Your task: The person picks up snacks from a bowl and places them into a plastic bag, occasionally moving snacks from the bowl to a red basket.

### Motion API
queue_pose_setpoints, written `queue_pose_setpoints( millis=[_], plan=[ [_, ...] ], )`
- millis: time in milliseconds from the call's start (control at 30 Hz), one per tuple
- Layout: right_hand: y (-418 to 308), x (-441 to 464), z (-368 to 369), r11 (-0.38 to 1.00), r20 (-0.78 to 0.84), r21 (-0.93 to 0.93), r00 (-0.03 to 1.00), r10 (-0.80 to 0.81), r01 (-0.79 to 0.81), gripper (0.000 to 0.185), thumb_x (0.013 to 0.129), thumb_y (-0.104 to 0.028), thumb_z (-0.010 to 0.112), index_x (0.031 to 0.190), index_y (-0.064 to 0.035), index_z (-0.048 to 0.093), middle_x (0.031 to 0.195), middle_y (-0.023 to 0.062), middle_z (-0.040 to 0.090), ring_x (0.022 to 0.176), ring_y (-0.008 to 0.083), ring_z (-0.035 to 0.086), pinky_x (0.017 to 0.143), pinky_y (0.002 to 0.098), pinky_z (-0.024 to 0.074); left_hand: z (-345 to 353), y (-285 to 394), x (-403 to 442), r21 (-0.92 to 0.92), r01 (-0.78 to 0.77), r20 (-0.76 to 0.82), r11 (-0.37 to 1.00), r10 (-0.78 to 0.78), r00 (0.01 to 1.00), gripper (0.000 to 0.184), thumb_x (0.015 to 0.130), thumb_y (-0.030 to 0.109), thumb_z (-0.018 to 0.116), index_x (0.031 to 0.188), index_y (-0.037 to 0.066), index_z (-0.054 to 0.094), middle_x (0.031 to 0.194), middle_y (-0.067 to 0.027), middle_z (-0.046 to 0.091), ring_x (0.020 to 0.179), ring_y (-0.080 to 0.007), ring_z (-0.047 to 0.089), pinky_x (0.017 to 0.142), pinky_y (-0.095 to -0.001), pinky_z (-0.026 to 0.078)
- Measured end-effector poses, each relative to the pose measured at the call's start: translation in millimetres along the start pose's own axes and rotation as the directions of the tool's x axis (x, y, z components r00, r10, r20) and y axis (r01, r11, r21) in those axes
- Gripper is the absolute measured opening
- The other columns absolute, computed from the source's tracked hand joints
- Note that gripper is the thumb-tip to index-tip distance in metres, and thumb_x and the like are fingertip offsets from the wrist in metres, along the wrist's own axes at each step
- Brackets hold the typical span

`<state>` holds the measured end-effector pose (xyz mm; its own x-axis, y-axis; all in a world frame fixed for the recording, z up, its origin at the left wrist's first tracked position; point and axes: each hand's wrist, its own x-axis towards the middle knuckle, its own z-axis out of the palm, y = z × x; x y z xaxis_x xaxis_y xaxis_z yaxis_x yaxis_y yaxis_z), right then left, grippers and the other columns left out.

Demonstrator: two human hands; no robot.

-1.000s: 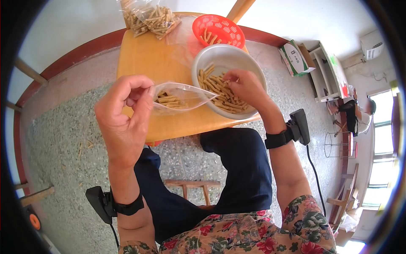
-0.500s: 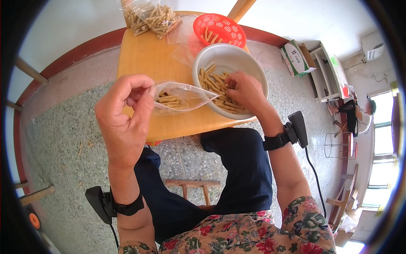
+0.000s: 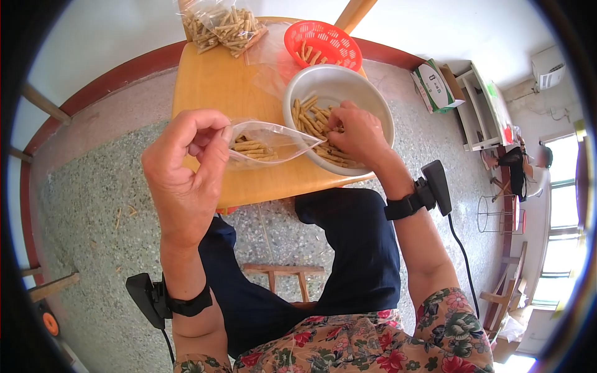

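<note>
My left hand [image 3: 189, 165] pinches one end of a clear zip bag [image 3: 286, 148] between thumb and fingers. The bag's mouth gapes, and several short tan sticks [image 3: 252, 148] lie inside. Its far corner meets the rim of a whitish bowl [image 3: 373, 99] at the table's front right. More of the same sticks [image 3: 308, 118] are heaped in the bowl's left and lower part. Over that heap my right hand [image 3: 360, 133] reaches into the bowl with curled, closed fingers. Its fingertips are partly hidden, so what they hold cannot be made out.
On the wooden table [image 3: 214, 87], a filled clear bag of sticks [image 3: 224, 28] stands at the back left. A red perforated basket [image 3: 329, 37] with a few sticks sits behind the bowl, beside loose plastic bags [image 3: 270, 56]. Another person [image 3: 532, 171] is at far right.
My right hand has shifted slightly up and left within the bowl. The left hand and the bag have moved a little to the right.
</note>
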<state>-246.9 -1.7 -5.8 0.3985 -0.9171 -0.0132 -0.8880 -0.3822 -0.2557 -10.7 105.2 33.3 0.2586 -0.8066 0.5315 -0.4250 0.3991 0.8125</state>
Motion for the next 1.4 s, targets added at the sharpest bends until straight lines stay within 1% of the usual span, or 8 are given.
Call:
queue_pose_setpoints(
  millis=[133,233,333,400,800,1033,1233,1400],
  plan=[
    [2.3,1.1,0.8,0.999,-0.01,-0.033,1.0,-0.029,0.029,0.012,0.066,-0.012,0.062,0.076,-0.0073,0.06,0.084,0.0092,0.057,0.076,0.0295,0.057,0.07,0.0386,0.0448,-0.7,1.3,-0.4,-0.008,0.017,0.0,1.0,-0.017,1.0,0.009,0.075,-0.005,0.062,0.08,0.0,0.057,0.07,-0.0024,0.057,0.059,-0.0063,0.048,0.056,-0.0196,0.041],
    [-8.0,-2.3,-7.5,0.974,-0.155,0.199,0.985,-0.08,0.11,0.012,0.068,-0.011,0.064,0.079,-0.0065,0.062,0.075,0.0057,0.058,0.062,0.0189,0.057,0.057,0.0308,0.0448,-0.9,1.6,0.4,-0.014,-0.014,-0.004,1.0,0.014,1.0,0.01,0.075,-0.006,0.061,0.08,0.0,0.057,0.07,-0.0023,0.058,0.059,-0.0064,0.048,0.056,-0.0197,0.04],
    [-29.4,-14.2,-31.5,0.801,-0.144,0.592,0.99,0.003,0.084,0.012,0.074,-0.011,0.064,0.082,-0.0035,0.062,0.067,0.0015,0.056,0.053,0.0079,0.051,0.048,0.021,0.0391,-1.2,3.3,0.3,-0.022,0.029,-0.004,0.999,-0.029,1.0,0.01,0.074,-0.006,0.061,0.08,0.001,0.057,0.069,-0.0023,0.057,0.059,-0.0063,0.049,0.055,-0.0197,0.04],
    [-46.8,-21.4,-44.8,0.464,0.005,0.885,0.996,0.089,-0.046,0.012,0.08,-0.01,0.059,0.085,0.0005,0.059,0.064,0.0005,0.054,0.052,0.0041,0.048,0.045,0.0163,0.0352,0.2,3.2,0.5,-0.032,0.029,-0.007,0.999,-0.029,1.0,0.01,0.075,-0.006,0.061,0.08,0.001,0.056,0.069,-0.0022,0.057,0.059,-0.0062,0.049,0.055,-0.0196,0.04],
    [-79.1,-37.0,-59.9,-0.268,0.246,0.916,0.946,-0.214,-0.298,0.02,0.084,-0.008,0.052,0.101,0.0027,0.053,0.067,0.0052,0.054,0.053,0.011,0.052,0.043,0.0216,0.0391,-2.4,7.7,1.3,-0.024,-0.001,0.009,1.0,0.002,1.0,0.012,0.075,-0.009,0.059,0.079,0.001,0.055,0.068,-0.0021,0.056,0.057,-0.0059,0.05,0.052,-0.0191,0.041],
    [-84.0,-35.6,-58.7,-0.254,0.229,0.921,0.939,-0.256,-0.294,0.018,0.084,-0.006,0.051,0.1,0.0029,0.053,0.071,0.0055,0.054,0.054,0.0104,0.052,0.044,0.0214,0.0395,-3.5,8.1,1.8,-0.028,0.009,0.019,1.0,-0.008,1.0,0.012,0.075,-0.009,0.058,0.08,0.001,0.054,0.068,-0.0034,0.056,0.057,-0.0074,0.052,0.052,-0.0192,0.041],
    [-101.3,-39.5,-49.0,0.204,-0.01,0.979,0.997,-0.082,0.026,0.017,0.079,0.002,0.057,0.096,-0.0003,0.055,0.076,0.0009,0.055,0.057,0.0082,0.053,0.048,0.0206,0.0418,-1.6,7.1,1.5,-0.029,0.008,0.026,1.0,-0.008,1.0,0.012,0.075,-0.009,0.059,0.08,0.001,0.054,0.068,-0.0042,0.056,0.057,-0.0081,0.053,0.052,-0.0199,0.041],
    [-101.4,-34.4,-38.6,0.689,-0.232,0.654,0.95,-0.21,0.312,0.015,0.075,0.002,0.061,0.089,-0.0042,0.06,0.074,-0.0009,0.055,0.058,0.0047,0.048,0.052,0.0202,0.0409,-1.4,7.0,0.8,-0.022,0.004,0.027,1.0,-0.003,1.0,0.012,0.075,-0.009,0.058,0.08,0.001,0.054,0.068,-0.0041,0.056,0.057,-0.0082,0.053,0.052,-0.0197,0.041]
  ],
)
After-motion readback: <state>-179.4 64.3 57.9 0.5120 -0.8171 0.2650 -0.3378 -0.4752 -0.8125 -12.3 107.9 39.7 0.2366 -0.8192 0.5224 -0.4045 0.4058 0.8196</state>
